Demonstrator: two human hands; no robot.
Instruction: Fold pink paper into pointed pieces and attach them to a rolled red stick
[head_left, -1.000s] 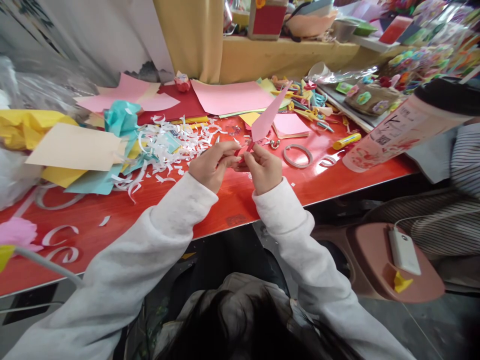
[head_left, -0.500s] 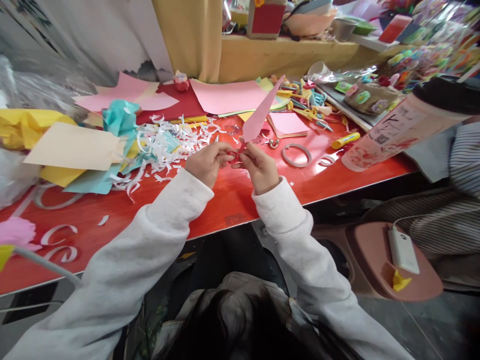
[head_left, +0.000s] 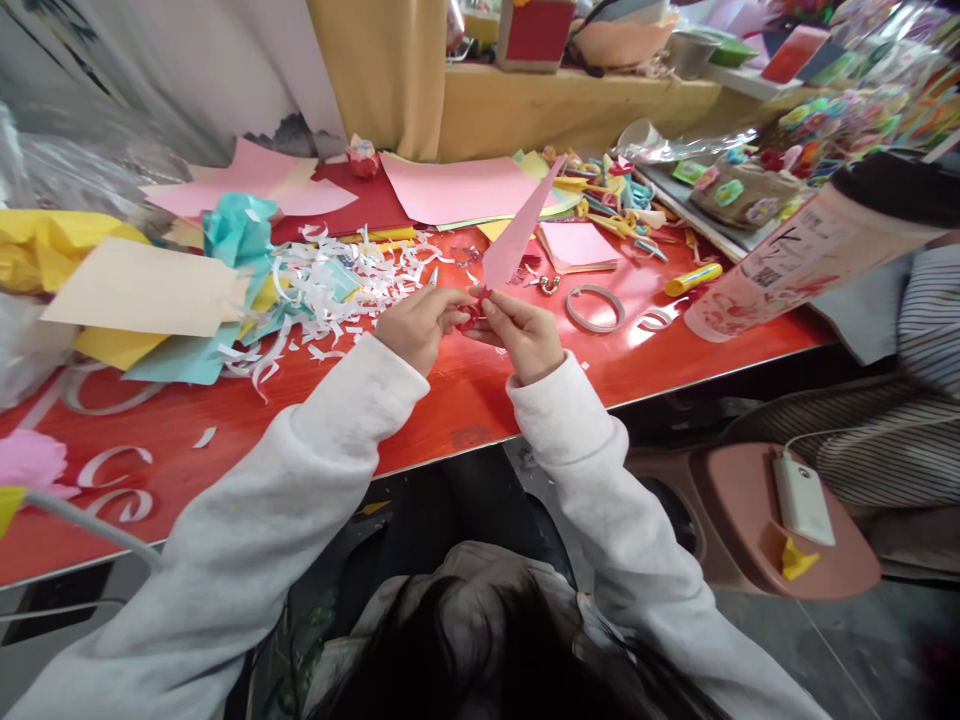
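My left hand [head_left: 414, 328] and my right hand [head_left: 527, 338] meet above the front part of the red table [head_left: 442, 425], fingers pinched together. Between the fingertips is a small folded or curled piece of red paper [head_left: 471, 314], partly hidden by them. A long pink paper strip [head_left: 517, 238] rises from my right fingertips, slanting up and to the right; whether it is joined to the red piece I cannot tell. Close to my left hand lies a heap of white paper shreds [head_left: 367, 275]. A pad of pink square paper [head_left: 579, 246] lies beyond my right hand.
To the right are a tape roll [head_left: 595, 309], a yellow marker [head_left: 693, 279] and a tall lidded cup [head_left: 795, 250]. Pink sheets [head_left: 457, 188] and scattered pens and scissors lie at the back. Cream card [head_left: 150, 285] is at left. A white power bank [head_left: 803, 500] rests on a stool.
Both hands have shifted very slightly to the right and their pinch on the red paper has adjusted. The pink strip leans nearly the same way. The whole view has moved a little.
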